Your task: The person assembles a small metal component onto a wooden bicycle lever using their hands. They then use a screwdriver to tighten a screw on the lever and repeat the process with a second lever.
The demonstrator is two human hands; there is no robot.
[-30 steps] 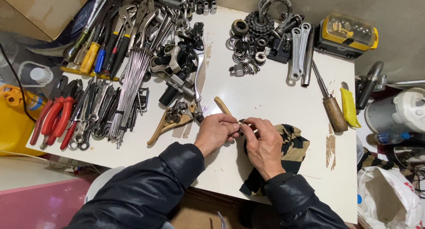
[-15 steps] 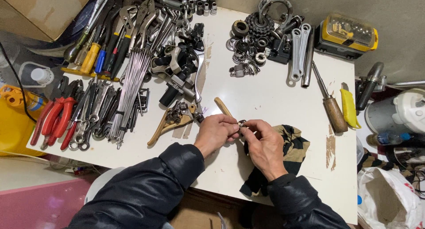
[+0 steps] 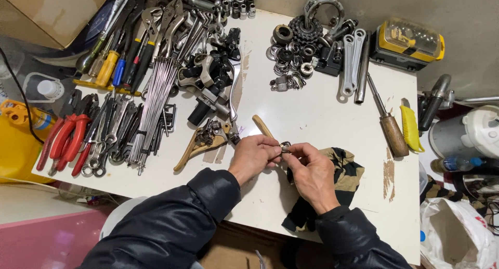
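Head view: your left hand [image 3: 253, 155] and right hand [image 3: 312, 171] meet at centre frame, both pinching a small metal part [image 3: 285, 144] between their fingertips, just above the white table [image 3: 312, 113]. A striped rag [image 3: 343, 178] lies under your right hand. A wooden handle [image 3: 262, 126] pokes out beyond your left fingers. Spokes [image 3: 156, 100] and red pliers [image 3: 65, 139] lie at left; a screwdriver [image 3: 387, 123] at right.

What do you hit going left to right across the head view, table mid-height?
Red pliers → spoke bundle → left hand → small metal part → right hand → wooden-handled screwdriver → yellow tool
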